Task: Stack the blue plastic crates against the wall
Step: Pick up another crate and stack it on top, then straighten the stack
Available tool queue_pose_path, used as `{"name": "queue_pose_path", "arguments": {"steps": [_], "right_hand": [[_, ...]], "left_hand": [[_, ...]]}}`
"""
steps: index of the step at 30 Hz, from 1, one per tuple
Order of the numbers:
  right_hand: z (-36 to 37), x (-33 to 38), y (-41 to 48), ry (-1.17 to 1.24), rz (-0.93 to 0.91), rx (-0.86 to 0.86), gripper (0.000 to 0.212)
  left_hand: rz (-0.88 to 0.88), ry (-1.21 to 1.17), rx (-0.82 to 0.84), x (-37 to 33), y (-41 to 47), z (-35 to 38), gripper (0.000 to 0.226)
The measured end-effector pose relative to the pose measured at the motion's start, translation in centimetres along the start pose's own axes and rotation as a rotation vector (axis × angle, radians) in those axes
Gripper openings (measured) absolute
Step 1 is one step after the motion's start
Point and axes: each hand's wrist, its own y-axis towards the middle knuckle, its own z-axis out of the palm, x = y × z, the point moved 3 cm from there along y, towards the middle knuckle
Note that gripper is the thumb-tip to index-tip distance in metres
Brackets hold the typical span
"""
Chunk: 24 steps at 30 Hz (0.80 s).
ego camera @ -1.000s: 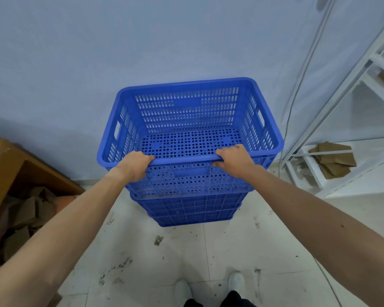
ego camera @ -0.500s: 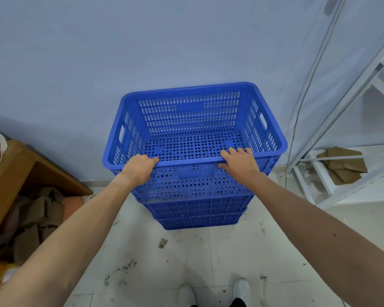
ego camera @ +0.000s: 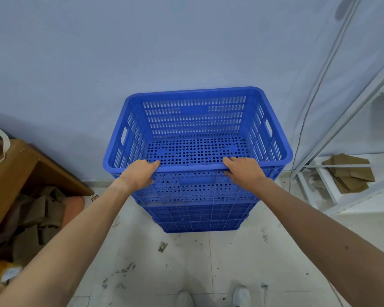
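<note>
The top blue crate (ego camera: 197, 134) sits nested on the stack of crates (ego camera: 198, 213) on the floor (ego camera: 208, 262), its far rim close to the wall (ego camera: 142, 52) — whether touching, I cannot tell. Its long axis runs left to right, parallel to the wall. Straight ahead of the person, both hands rest on the near rim: left hand (ego camera: 140, 173) and right hand (ego camera: 244, 171) equally near, fingers loosely draped over it rather than clenched. Any final push likely goes straight forward.
</note>
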Motion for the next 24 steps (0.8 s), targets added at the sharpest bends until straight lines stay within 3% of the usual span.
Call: {"name": "queue_pose_path", "arguments": {"steps": [7,15,24], "right_hand": [[-0.9,-0.8,2.1,-0.031,-0.058,0.172,0.024],[-1.5,-0.5,1.5,-0.135,-0.042,0.119,0.026],[-1.9,-0.7,0.8,-0.168,0.003,0.090,0.025]], "left_hand": [[0.000,0.036,0.017,0.1,0.9,0.2,0.026],[-0.030,0.155,-0.063,-0.3,0.0,0.3,0.024],[-0.080,0.130,-0.125,-1.3,-0.7,0.4,0.024]]}}
